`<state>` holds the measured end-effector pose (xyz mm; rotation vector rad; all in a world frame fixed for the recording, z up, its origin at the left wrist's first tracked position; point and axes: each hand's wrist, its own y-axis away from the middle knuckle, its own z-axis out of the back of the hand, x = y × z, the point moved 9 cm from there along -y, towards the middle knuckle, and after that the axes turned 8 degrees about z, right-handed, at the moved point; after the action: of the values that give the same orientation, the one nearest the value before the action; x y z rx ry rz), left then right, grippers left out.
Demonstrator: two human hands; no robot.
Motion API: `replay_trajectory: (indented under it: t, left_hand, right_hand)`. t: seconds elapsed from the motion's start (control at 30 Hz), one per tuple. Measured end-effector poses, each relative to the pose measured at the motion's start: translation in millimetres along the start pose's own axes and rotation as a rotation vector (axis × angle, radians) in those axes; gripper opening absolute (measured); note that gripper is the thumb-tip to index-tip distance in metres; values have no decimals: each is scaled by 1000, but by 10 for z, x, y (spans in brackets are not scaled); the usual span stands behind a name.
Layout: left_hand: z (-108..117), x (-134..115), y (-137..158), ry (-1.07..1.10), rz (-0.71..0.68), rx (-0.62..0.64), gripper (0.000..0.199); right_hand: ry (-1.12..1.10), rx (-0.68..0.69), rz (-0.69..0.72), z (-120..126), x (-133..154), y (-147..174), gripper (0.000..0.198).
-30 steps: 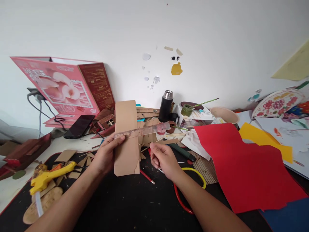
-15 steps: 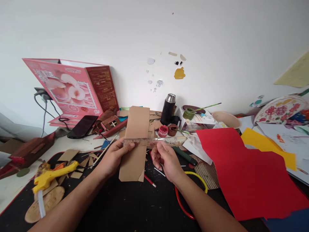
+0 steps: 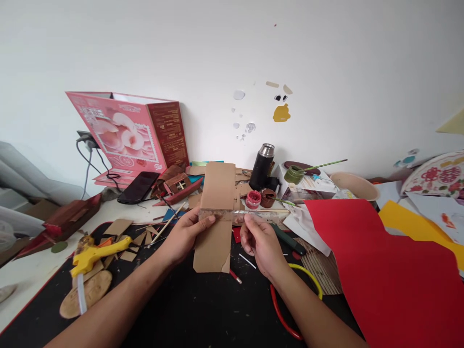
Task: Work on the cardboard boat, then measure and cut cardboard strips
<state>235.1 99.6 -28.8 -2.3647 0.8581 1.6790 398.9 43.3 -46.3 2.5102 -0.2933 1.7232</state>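
A long brown cardboard strip is held upright in front of me, its lower right corner creased. A clear ruler lies across the strip's face and sticks out to the right. My left hand is closed on the strip's left edge, with its thumb pressing the ruler's left end against the cardboard. Thumb and curled fingers of my right hand pinch the ruler's lower edge, to the right of the strip. Below the strip, part of a red pencil shows on the black mat.
A yellow glue gun lies left among cardboard scraps. Behind the hands stand a black flask, a red paint jar and a brown one. Red paper covers the right side. A pink box leans at the back left.
My view has turned a little to the left, so everything sits farther right in the picture. Both hands keep the same hold on the cardboard and ruler.
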Motion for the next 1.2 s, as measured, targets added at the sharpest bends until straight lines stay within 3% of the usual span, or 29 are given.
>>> replay_trajectory:
  t: [1.2]
  left_hand:
    - [-21, 38, -9, 25, 12, 31, 43]
  right_hand:
    - [23, 49, -20, -70, -61, 19, 62]
